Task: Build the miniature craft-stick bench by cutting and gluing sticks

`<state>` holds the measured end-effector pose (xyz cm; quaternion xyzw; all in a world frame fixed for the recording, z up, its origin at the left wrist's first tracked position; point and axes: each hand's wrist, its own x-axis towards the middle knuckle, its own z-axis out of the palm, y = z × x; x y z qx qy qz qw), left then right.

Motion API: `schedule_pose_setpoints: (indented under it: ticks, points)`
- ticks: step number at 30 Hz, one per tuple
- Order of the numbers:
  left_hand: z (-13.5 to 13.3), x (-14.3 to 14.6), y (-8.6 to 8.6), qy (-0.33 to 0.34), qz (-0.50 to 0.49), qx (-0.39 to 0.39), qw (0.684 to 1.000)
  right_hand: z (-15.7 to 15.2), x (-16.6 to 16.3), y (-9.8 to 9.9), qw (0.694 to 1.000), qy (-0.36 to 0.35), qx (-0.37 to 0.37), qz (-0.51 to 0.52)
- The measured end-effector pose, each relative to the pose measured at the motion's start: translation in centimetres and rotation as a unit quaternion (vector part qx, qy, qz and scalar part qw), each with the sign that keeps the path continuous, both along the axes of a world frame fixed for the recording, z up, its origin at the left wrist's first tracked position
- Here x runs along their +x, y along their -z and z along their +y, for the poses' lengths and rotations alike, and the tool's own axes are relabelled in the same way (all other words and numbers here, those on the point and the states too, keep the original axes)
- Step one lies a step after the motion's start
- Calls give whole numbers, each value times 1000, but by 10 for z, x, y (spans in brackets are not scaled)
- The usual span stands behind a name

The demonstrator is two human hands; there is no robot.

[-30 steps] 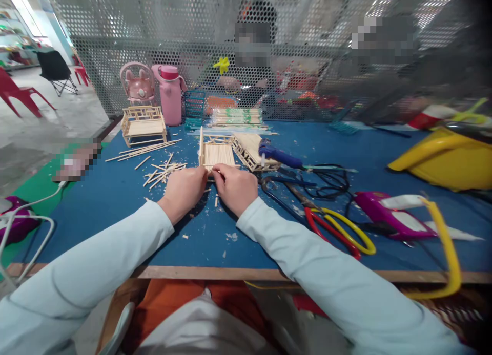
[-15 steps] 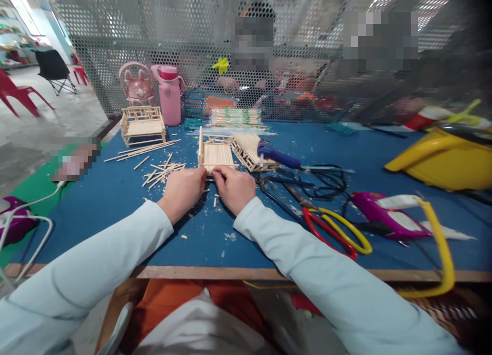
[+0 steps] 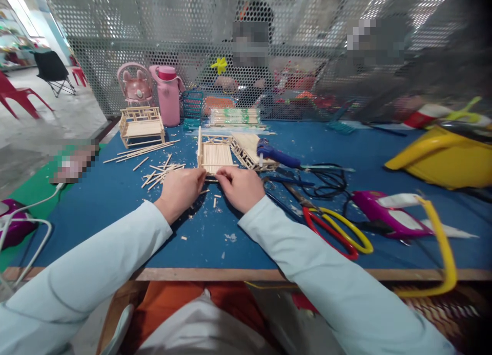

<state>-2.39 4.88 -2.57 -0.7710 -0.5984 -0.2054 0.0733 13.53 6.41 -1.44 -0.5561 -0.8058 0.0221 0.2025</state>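
Desk (image 3: 209, 250): blue top with a wooden front edge, pale scraps scattered before the hands.
Left hand (image 3: 181, 190): fingertips drawn together, pinching the front left corner of the middle stick model.
Right hand (image 3: 243, 187): thumb and forefinger narrow at the model's front edge; whether a piece sits between them cannot be told.
Scissors (image 3: 308, 216): red and yellow handles, lying right of the right hand.
Purple-and-white tool (image 3: 384, 215): farther right, on the desk.
Loose sticks (image 3: 156, 176): a jumbled heap just beyond the left hand.
Middle stick model (image 3: 217, 157): on the desk at the fingertips, slatted panel facing up, a taller side standing at its left.
Blue glue gun (image 3: 280, 155): its nozzle end over the right-hand stick model (image 3: 249, 146).
Left-hand stick model (image 3: 142, 127): upright, near the pink bottle (image 3: 169, 101).
Packaged sticks (image 3: 235, 116): bundled towards the back.
Perforated metal screen (image 3: 161, 24): behind everything, another person visible through it.
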Motion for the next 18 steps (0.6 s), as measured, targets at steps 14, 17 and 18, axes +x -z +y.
schedule_pose_setpoints:
  ticks: [14,17,18]
  points:
    - [-9,-1,-5,33,-8,-93,995,7,40,-18,986,-58,-125,-89]
    - [-8,1,-3,31,12,-94,995,9,43,-20,990,-13,-110,-93]
    - [-8,3,-2,27,18,-100,994,10,43,-19,989,-4,-110,-98]
